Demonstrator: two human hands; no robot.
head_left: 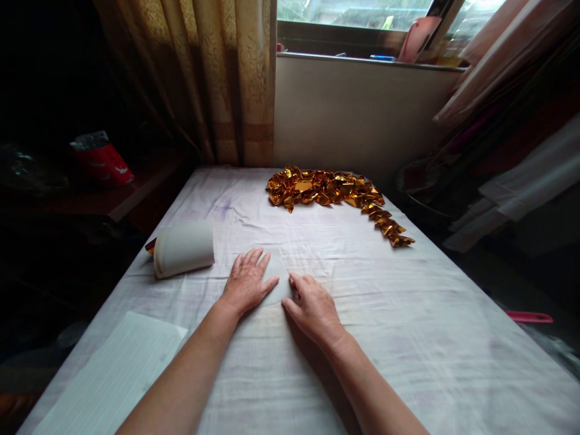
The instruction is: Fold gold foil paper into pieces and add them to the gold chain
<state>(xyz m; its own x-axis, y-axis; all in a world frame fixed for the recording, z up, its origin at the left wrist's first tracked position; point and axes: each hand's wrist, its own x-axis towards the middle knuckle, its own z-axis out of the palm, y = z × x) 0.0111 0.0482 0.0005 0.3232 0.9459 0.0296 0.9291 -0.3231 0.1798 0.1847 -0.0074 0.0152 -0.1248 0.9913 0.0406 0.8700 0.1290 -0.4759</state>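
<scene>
My left hand (247, 282) lies flat, fingers stretched out, on a pale sheet of paper (277, 286) spread on the white cloth-covered table (408, 338). My right hand (312, 307) rests palm down beside it, fingers on the sheet's right edge, slightly curled. The sheet is nearly the same colour as the cloth and hard to make out. A curled roll of pale sheets (183, 248) with a gold underside lies to the left of my left hand. A pile of folded gold-foil pieces (333, 193) stretches along the table's far side.
A lined white sheet (118, 374) lies at the near left corner. A red packet (103, 158) sits on a dark side shelf at left. Curtains (212, 78), a white wall and a window sill stand behind the table. Hanging cloths crowd the right side.
</scene>
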